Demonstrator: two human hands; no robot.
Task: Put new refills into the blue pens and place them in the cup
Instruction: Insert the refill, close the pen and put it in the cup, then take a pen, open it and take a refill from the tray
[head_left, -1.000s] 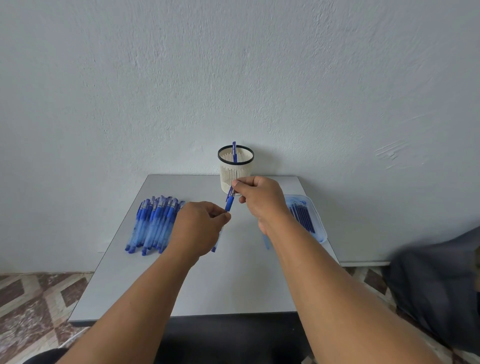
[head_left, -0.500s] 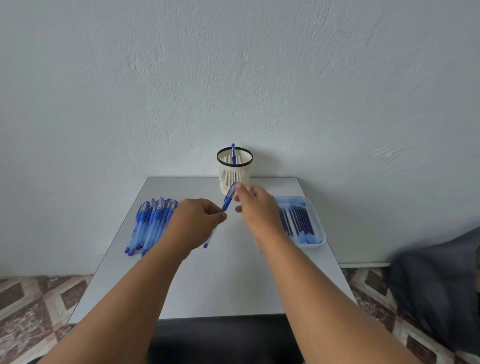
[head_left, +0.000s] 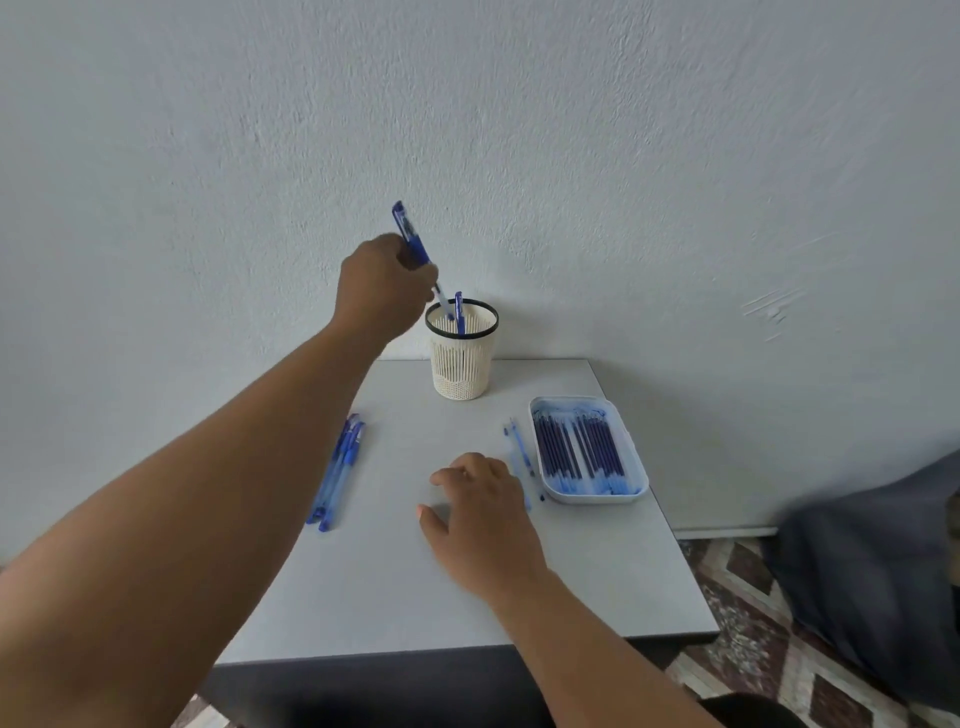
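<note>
The left hand (head_left: 382, 288) grips a pen (head_left: 414, 247) over the cup (head_left: 462, 349), while the right hand (head_left: 480, 512) rests on the table (head_left: 395, 582), fingers loosely curled and holding nothing.

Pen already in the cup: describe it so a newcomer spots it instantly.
Find the cream slatted cup with a black rim at the table's far edge by the wall. The blue pen stands upright inside it, unheld, unlike the one in the left hand.

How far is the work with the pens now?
Done: one pen already stands in the cup. In hand: the left hand holds a second pen, tip at the cup's rim. Left: more pens on the table; refills wait in the tray. The right hand rests empty.
</note>
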